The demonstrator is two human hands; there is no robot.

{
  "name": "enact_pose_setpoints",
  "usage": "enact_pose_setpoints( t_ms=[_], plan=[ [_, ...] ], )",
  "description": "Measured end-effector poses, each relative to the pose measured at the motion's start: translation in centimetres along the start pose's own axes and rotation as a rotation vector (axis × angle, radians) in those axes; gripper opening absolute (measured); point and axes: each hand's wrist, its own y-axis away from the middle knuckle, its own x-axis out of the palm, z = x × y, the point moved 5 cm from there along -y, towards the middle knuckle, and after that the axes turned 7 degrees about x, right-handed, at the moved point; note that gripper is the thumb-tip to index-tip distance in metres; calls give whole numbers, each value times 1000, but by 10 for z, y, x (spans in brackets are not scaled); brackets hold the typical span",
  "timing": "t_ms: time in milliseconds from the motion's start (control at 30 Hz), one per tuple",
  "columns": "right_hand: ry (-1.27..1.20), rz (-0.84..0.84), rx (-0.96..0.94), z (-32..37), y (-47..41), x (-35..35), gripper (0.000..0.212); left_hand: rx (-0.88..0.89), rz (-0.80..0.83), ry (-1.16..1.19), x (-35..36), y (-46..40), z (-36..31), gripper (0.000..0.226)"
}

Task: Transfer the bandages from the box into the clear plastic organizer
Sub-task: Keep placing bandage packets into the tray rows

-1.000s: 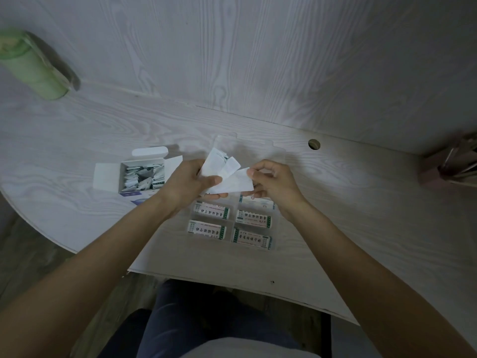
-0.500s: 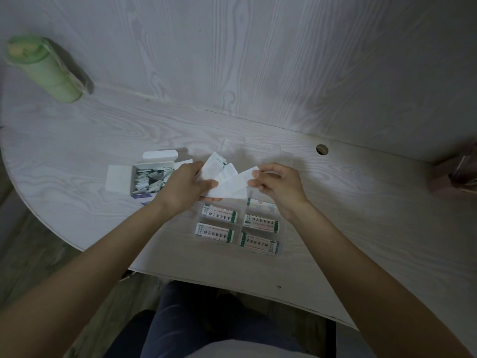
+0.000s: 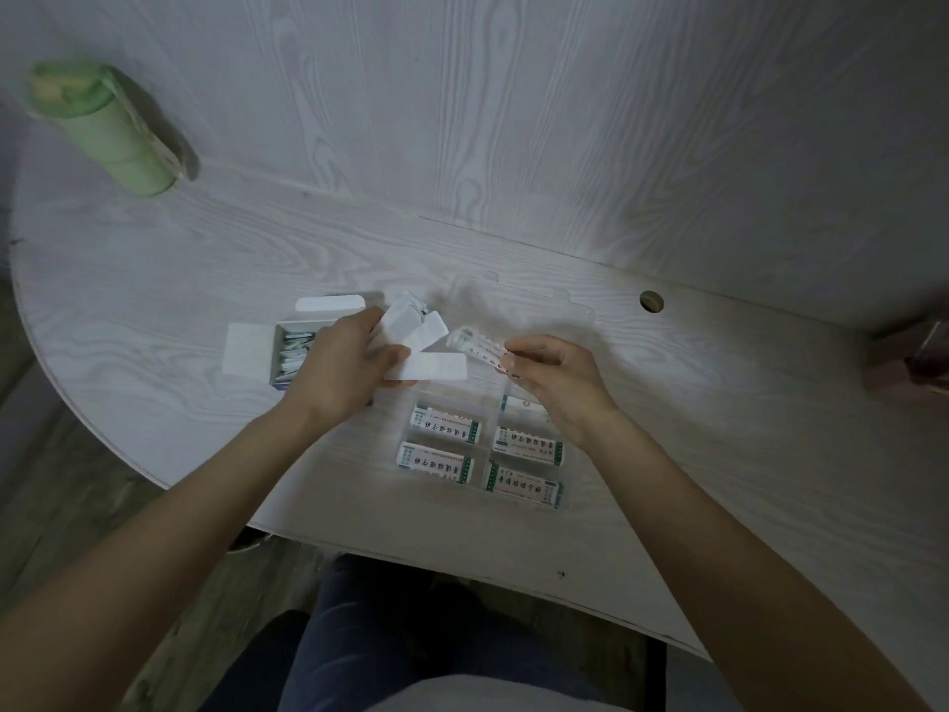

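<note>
An open white bandage box (image 3: 251,349) lies on the table at the left, with loose bandages (image 3: 293,352) inside. My left hand (image 3: 346,370) grips a fanned bunch of white bandage strips (image 3: 418,344) just right of the box. My right hand (image 3: 552,375) pinches a small stack of bandages (image 3: 475,346) above the back of the clear plastic organizer (image 3: 577,454). Several compartments of the organizer hold printed bandage packs (image 3: 445,423).
A green bottle (image 3: 110,131) stands at the table's far left by the wall. The organizer's clear lid (image 3: 534,308) lies open behind it. A cable hole (image 3: 651,301) sits at the back right. A brownish object (image 3: 919,359) is at the right edge.
My right hand has drawn a small stack of bandages out of the bunch and moved it to the right, apart from the strips that stay in my left hand.
</note>
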Motion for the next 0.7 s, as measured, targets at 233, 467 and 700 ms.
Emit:
enact_pose_setpoints(
  t_ms=[233, 467, 700],
  plan=[
    [344, -51, -62, -13, 2, 17, 16, 22, -70, -8, -8, 1, 8, 19],
    [688, -33, -137, -22, 8, 44, 13, 5, -38, 41, -8, 5, 17, 20],
    [1241, -118, -321, -29, 12, 67, 13, 19, -15, 35, -10, 9, 19, 17]
  ],
)
